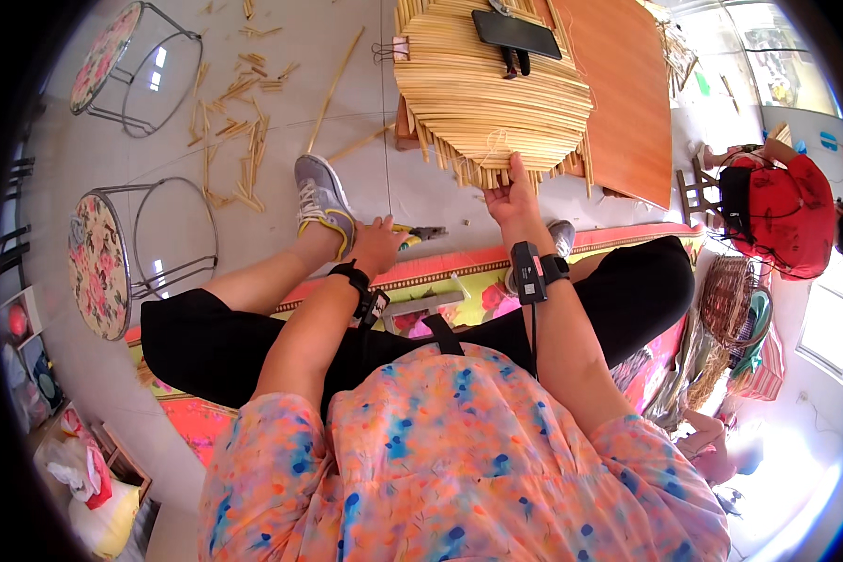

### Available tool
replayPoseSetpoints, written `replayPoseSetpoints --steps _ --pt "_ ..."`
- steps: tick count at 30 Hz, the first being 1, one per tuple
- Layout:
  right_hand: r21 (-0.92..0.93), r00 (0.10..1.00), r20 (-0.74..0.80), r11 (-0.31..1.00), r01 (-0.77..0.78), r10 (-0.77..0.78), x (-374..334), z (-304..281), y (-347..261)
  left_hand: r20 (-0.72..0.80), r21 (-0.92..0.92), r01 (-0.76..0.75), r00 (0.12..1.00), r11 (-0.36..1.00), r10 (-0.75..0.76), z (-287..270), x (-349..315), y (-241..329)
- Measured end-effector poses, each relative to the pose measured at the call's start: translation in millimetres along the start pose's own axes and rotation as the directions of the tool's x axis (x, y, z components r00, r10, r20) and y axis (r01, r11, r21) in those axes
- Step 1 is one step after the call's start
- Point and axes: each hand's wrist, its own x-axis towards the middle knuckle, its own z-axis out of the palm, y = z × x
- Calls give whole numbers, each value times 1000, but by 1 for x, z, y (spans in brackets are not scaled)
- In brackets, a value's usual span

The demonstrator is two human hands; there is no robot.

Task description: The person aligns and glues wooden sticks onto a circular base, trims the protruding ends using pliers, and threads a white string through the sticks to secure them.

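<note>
A panel of pale, straw-coloured reed sticks (pixel 496 112) lies at the far edge of my reach, partly on an orange-brown board. Its near edge is rounded and uneven, with stick ends jutting out and a loose thread on top. My right hand (pixel 513 200) grips that near edge, thumb on top and fingers curled beneath, where they are partly hidden. Beside my left shoe, my left hand (pixel 380 245) is closed around the handles of pliers (pixel 426 233) with yellow and black grips. The plier jaws point right, apart from the panel.
A dark phone (pixel 517 35) on a small stand rests on the panel, and a binder clip (pixel 391 50) bites its left edge. Cut stick pieces (pixel 251 159) litter the floor. Two round flowered stools (pixel 100 266) stand at left. A person in red (pixel 787 215) sits at right near a wicker basket (pixel 727 292).
</note>
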Motion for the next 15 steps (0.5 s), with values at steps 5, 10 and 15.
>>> replayPoseSetpoints --steps 5,10,15 --pt "-18 999 -18 999 -32 31 2 -4 -1 165 204 -187 974 961 155 18 -4 8" --pt "-3 998 -41 999 -46 46 0 2 -1 3 180 -253 966 951 257 47 -6 5" --pt "-24 997 -41 998 -63 62 -3 0 -3 198 137 -328 934 935 299 14 9 13"
